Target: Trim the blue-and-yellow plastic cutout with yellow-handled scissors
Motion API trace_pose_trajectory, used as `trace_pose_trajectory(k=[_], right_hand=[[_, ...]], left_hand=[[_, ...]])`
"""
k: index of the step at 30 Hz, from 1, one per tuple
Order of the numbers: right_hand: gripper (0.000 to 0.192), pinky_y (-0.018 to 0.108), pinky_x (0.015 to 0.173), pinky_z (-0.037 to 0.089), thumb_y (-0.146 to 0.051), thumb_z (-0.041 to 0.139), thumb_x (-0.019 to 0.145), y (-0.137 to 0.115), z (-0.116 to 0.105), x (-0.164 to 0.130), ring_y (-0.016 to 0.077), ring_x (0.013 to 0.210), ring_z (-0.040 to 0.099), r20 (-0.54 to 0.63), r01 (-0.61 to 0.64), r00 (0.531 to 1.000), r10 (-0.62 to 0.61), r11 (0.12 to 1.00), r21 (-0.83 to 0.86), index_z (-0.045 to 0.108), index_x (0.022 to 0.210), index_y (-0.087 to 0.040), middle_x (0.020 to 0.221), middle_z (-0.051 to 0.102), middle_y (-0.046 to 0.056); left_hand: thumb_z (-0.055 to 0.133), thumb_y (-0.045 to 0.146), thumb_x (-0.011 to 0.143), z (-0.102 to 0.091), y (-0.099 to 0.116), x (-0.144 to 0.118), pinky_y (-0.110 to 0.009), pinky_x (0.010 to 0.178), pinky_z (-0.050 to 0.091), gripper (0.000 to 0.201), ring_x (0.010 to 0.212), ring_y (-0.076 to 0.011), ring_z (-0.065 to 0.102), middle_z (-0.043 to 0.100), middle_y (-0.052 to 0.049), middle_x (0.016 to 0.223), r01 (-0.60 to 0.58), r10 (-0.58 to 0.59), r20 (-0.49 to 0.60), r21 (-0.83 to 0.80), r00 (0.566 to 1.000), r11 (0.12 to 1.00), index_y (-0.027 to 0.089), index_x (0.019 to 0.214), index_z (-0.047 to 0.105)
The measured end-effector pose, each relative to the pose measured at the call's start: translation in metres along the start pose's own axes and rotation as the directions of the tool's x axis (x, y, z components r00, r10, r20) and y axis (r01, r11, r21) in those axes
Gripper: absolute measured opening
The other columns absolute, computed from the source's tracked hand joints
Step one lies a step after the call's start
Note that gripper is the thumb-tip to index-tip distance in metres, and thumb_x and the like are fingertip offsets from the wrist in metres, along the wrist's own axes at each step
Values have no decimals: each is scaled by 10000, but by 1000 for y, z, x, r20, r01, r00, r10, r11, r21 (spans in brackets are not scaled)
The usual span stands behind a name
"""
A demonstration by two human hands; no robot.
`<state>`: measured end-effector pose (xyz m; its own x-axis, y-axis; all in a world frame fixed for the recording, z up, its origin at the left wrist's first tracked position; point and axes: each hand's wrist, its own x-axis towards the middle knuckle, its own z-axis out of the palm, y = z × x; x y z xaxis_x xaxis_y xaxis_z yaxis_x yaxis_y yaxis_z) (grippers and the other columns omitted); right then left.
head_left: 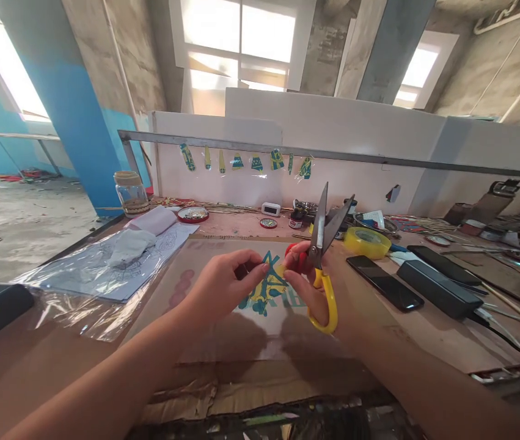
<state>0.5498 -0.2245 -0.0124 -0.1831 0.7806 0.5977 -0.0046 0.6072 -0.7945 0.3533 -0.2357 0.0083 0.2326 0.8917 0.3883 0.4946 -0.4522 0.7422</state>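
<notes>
Over the work board, my left hand (pixel 225 278) pinches the edge of a small green-and-yellow cut-out (pixel 266 296) between thumb and fingers. My right hand (pixel 305 281) is closed on a pair of scissors (pixel 318 238) with yellow handle loops and a bit of red. Their blades point up and away from me, parted. The right thumb and fingertip also meet at the cut-out's right edge, where a small yellow bit shows. Beneath both hands lies a pale sheet (pixel 159 324) on cardboard. My fingers hide part of the cut-out.
Similar green-and-yellow pieces (pixel 238 161) hang from a metal rail (pixel 346 155). Right of my hands are a roll of clear yellow tape (pixel 367 242), a phone (pixel 385 283) and a black power brick (pixel 440 289). Left lie plastic-covered drawings (pixel 168 250) and a glass jar (pixel 130 194).
</notes>
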Motion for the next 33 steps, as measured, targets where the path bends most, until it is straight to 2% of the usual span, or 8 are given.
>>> trace_pose_trajectory(k=[5,9,13,16,19,23,26,33], right_hand=[[187,271,704,533,-240,664,889,1,2,-3,121,748,606,8,115,993,-114,992,-59,519,1005,-262,854,609,-14],[182,297,751,535,-295,659,913,-9,-2,-5,136,804,617,130,161,981,-146,980,-120,528,1035,-259,906,621,1],[384,314,705,542,-586,648,882,-12,-13,3,171,795,612,136,56,989,-53,998,-22,517,1049,-266,909,604,29],[614,304,569,498,-817,485,827,-3,-23,12,157,638,520,111,-25,994,22,999,20,533,1076,-258,827,552,25],[774,279,533,449,-900,444,759,3,-29,17,143,621,466,217,-66,974,63,998,6,575,1122,-228,810,517,24],[735,240,560,419,-844,564,746,-4,-31,17,131,666,454,430,-103,896,110,994,-39,625,1114,-211,803,482,10],[724,232,570,410,-848,608,701,-9,-28,16,126,670,435,500,-156,853,149,987,-28,629,1040,-209,788,465,-2],[670,243,588,410,-832,579,748,3,-11,6,116,641,406,406,-213,897,173,975,55,573,1033,-226,796,474,-12]], left_hand=[[589,427,914,3,3,-1,-207,509,333,279,579,-101,437,525,43,626,12,-11,-40,44,999,999,194,768,635],[596,434,910,4,0,0,-206,509,351,270,589,-106,465,580,33,650,27,-26,-46,6,999,1000,198,811,681],[668,433,855,-4,-1,3,-209,518,389,247,584,-102,472,619,19,676,-38,25,-95,-141,995,989,201,854,751],[735,420,775,-14,4,4,-229,523,427,233,588,-114,498,661,-2,687,-55,17,-174,-215,985,975,202,838,787],[763,444,740,-22,9,4,-253,552,476,261,623,-137,545,699,-23,713,-58,10,-200,-237,980,970,204,836,803],[768,450,761,-27,8,5,-224,531,456,262,599,-111,528,684,-12,707,-51,0,-205,-243,979,969,204,844,799],[750,443,792,-29,10,4,-199,487,397,245,560,-87,481,633,8,668,-38,-1,-176,-222,984,974,201,824,777],[660,382,824,-25,19,2,-202,480,358,221,543,-81,434,534,35,627,-57,31,-189,-136,982,989,177,742,657]])
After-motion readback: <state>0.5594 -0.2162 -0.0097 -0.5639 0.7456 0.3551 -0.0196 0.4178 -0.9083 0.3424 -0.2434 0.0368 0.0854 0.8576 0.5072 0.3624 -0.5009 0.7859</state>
